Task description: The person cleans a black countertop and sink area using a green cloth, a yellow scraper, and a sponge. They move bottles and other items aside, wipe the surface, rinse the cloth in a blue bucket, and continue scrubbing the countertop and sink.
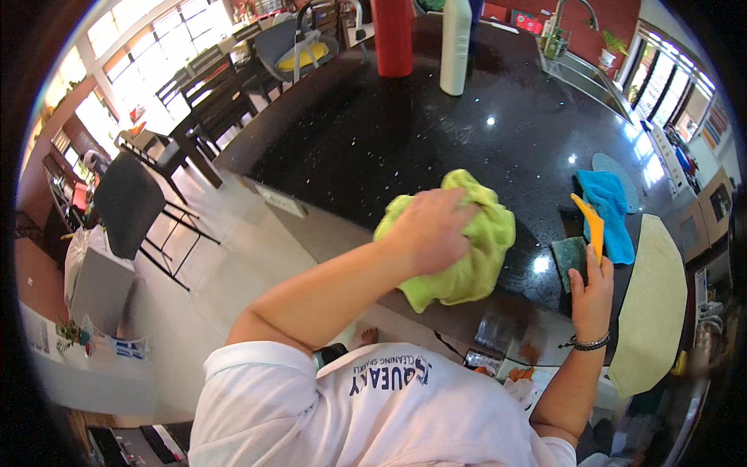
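Note:
Beneath my left hand is a crumpled lime-green cloth, gripped and pressed on the glossy black speckled countertop near its front edge. My right hand, with a dark bracelet at the wrist, is at the counter's right side. Its fingers are on the lower end of a yellow-orange plastic tool, which points away from me. A dark green scouring pad lies by the right thumb. Just beyond the tool rests a folded blue cloth, partly over a grey-blue textured oval.
A red cylindrical container and a whitish bottle stand at the far side. Back right is a sink with a faucet. A pale yellow-green mat lies at right. A dark bar stool stands left.

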Available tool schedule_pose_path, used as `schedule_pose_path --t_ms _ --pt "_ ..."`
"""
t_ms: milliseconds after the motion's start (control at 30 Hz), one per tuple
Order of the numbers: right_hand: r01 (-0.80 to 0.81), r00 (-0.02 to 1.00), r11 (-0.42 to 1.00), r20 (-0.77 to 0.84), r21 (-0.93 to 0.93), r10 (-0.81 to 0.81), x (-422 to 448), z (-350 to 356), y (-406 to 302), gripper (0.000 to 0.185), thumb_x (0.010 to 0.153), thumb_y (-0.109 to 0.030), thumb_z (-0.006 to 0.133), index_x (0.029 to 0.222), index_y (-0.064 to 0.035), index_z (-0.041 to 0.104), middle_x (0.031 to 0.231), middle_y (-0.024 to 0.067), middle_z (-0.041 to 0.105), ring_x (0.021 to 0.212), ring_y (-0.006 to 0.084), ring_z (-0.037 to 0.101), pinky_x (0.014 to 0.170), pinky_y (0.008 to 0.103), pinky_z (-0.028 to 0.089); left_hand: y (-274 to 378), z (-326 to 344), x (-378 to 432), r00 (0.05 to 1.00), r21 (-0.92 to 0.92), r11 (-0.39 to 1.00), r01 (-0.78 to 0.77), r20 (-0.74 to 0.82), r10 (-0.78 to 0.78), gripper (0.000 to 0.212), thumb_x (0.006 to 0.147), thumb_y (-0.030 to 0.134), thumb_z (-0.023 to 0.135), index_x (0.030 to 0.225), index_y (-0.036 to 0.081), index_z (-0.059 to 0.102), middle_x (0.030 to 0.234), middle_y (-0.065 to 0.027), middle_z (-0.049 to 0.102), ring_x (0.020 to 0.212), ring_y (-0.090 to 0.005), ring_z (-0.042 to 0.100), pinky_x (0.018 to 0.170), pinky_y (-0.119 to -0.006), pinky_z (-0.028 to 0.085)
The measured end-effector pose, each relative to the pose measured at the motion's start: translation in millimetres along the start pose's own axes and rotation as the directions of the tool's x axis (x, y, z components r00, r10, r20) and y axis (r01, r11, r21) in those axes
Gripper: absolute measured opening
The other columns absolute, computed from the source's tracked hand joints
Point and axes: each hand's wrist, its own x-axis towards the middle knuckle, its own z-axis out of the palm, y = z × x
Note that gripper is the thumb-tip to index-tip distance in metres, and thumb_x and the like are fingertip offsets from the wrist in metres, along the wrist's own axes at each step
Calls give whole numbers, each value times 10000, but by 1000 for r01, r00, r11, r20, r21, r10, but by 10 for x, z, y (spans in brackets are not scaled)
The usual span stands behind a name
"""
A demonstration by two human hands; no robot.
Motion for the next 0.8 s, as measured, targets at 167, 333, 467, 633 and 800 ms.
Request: schedule_pose_path --t_ms 167,333,467,633,800 --pt "-20 1000 1000 0 18 20 -17 -36 -13 483 744 -100 609 1182 10 438 1091 213 448 974 360 463 830 384 390 -1060 -45 236 917 245 884 397 -86 -388 524 737 292 495 1191 35 449 1342 -192 271 1269 -337 187 1004 -464 216" --pt "-80 996 997 28 10 80 -14 -52 -85 509 722 -105 628 1184 -2 441 1097 217 443 978 368 461 835 394 385 -1684 -59 960 869 174 852 493 -48 -493 613 733 424 507 1226 70 423 1337 -176 283 1246 -327 249 997 -444 244" --pt "-142 989 990 45 -13 142 13 -74 -99 513 714 -98 631 1184 -12 445 1100 212 442 977 369 459 845 398 375 -1984 84 1704 886 159 875 458 -2 -463 602 736 447 486 1242 128 422 1312 -147 335 1185 -321 351 980 -410 289" --pt "-171 984 985 44 -17 172 17 -98 -143 518 695 -79 635 1174 -8 452 1100 209 444 971 362 461 843 389 375 -2321 328 2323 926 122 918 377 -17 -378 548 738 374 454 1254 195 422 1333 -101 330 1183 -282 371 989 -370 295" --pt "-170 985 985 42 -5 170 34 -85 -131 517 686 -65 639 1167 -11 459 1104 208 445 976 360 460 846 384 375 -2366 323 2455 936 120 932 343 36 -349 528 732 335 449 1241 193 442 1321 -96 352 1186 -269 372 990 -360 297"
